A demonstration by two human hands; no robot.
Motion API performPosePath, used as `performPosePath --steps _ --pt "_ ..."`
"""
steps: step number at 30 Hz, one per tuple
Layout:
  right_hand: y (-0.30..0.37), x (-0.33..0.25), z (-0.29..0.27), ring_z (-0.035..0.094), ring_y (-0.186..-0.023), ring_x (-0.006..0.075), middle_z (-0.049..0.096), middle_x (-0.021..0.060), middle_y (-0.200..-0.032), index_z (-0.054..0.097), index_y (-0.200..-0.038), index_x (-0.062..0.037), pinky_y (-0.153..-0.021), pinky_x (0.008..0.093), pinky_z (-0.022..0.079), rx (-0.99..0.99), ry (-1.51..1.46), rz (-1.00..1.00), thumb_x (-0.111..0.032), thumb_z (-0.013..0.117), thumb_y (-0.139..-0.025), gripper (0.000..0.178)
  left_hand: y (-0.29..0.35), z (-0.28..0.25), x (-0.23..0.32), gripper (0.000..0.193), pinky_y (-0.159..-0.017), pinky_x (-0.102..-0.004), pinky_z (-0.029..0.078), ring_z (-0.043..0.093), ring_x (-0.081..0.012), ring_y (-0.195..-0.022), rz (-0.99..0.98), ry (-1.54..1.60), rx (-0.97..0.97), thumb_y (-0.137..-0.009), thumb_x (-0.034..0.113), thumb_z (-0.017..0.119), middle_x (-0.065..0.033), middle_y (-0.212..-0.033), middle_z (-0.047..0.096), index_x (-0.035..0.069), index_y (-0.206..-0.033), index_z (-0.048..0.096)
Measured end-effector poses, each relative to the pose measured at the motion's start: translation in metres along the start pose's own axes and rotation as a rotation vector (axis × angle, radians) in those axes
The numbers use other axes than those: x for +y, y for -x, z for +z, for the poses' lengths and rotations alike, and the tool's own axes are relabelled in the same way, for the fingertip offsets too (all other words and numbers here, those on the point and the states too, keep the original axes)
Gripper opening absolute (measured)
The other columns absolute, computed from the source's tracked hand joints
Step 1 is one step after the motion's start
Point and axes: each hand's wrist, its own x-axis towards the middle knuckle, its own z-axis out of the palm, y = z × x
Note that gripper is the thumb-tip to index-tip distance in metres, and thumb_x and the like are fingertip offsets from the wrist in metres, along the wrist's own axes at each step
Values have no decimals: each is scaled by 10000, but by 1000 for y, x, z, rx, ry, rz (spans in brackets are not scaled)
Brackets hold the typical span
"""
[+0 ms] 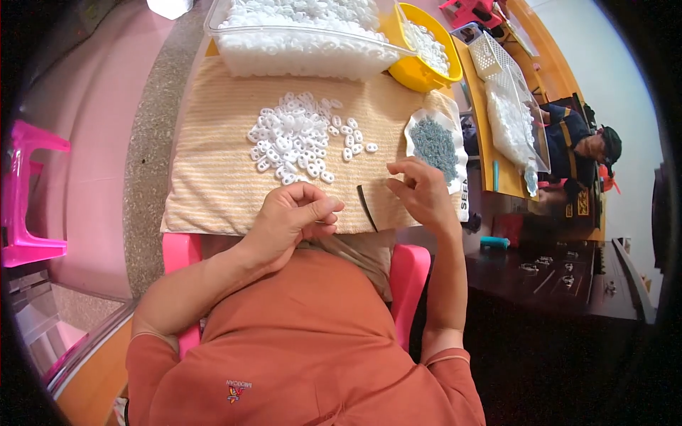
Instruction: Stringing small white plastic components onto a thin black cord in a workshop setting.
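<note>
My left hand is closed at the near edge of a striped cloth, thumb pressed against the curled fingers. Whatever it pinches, if anything, is hidden. Beyond it lies a loose pile of small white plastic pieces, oval with two holes each. Over the right part of the cloth hovers my right hand, thumb and forefinger apart with nothing visible between them. Just past it, a white scalloped dish holds many small grey-blue slender pieces. Between my hands lies a thin black strip.
At the far edge stand a clear bin heaped with white pieces and a yellow basin with more. A person sits at another table on the right, by a clear tray. A pink stool stands left.
</note>
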Motion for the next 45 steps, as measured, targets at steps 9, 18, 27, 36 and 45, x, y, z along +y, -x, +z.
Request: performPosePath --steps 9,18,27,36,45 --pt "25 20 2 596 -705 153 634 90 -883 647 -998 28 -627 257 462 147 -34 57 16 692 -767 235 -1 2 3 84 -725 -271 572 630 -104 -790 -7 1 21 -900 116 639 -77 -944 660 41 -913 603" --pt "29 16 12 622 -743 280 620 136 -862 671 -990 -16 -662 347 482 161 239 94 -83 667 -814 188 -1 1 2 83 -723 -281 582 633 -105 -783 3 4 32 -894 115 646 -80 -931 659 47 -897 598" --pt "39 9 22 623 -758 322 618 116 -844 671 -934 -39 -663 391 486 192 269 85 -109 647 -833 125 -2 1 2 100 -703 -252 568 622 -95 -781 3 29 41 -887 113 660 -58 -883 663 28 -901 608" --pt "64 9 10 622 -735 304 621 115 -838 663 -940 -36 -649 367 483 98 151 75 -83 646 -830 121 -2 2 7 92 -695 -265 573 633 -99 -741 8 -13 55 -894 127 652 -66 -916 666 62 -880 589" --pt "73 15 11 622 -716 322 640 142 -818 655 -951 -27 -643 383 480 185 211 118 -126 656 -838 150 -1 7 8 123 -702 -254 556 625 -88 -726 6 -99 156 -858 136 703 -34 -824 658 48 -876 620"
